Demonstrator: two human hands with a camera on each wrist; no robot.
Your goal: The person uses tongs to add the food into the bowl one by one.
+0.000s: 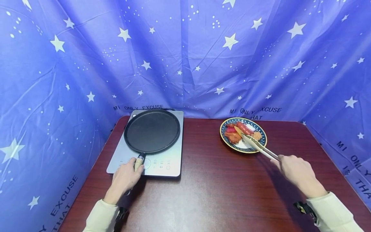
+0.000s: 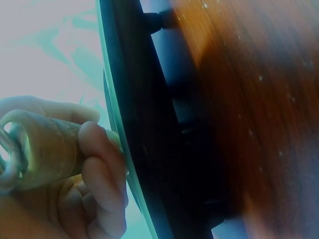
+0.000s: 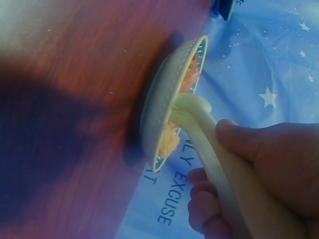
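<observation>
In the head view, my left hand [image 1: 127, 175] grips the wooden handle [image 1: 138, 163] of a flat black pan [image 1: 152, 130]. The pan sits on a silver induction cooktop [image 1: 174, 154]. The left wrist view shows fingers curled round the handle, which ends in a metal ring [image 2: 14, 154]. My right hand [image 1: 297, 169] holds pale tongs [image 1: 263, 149], thumb on one arm and fingers under the other. Their tips reach into a patterned plate [image 1: 242, 149], at a yellow-orange piece of food [image 1: 239, 131]. Around it lie a red sausage [image 1: 245, 128], a tan crumbly piece [image 1: 256, 135] and reddish-orange pieces [image 1: 233, 138].
A dark red wooden table [image 1: 203, 180] carries the cooktop at the left and the plate at the back right. Blue star-printed curtains [image 1: 185, 64] hang behind and at both sides. A black cable [image 1: 169, 109] lies behind the cooktop.
</observation>
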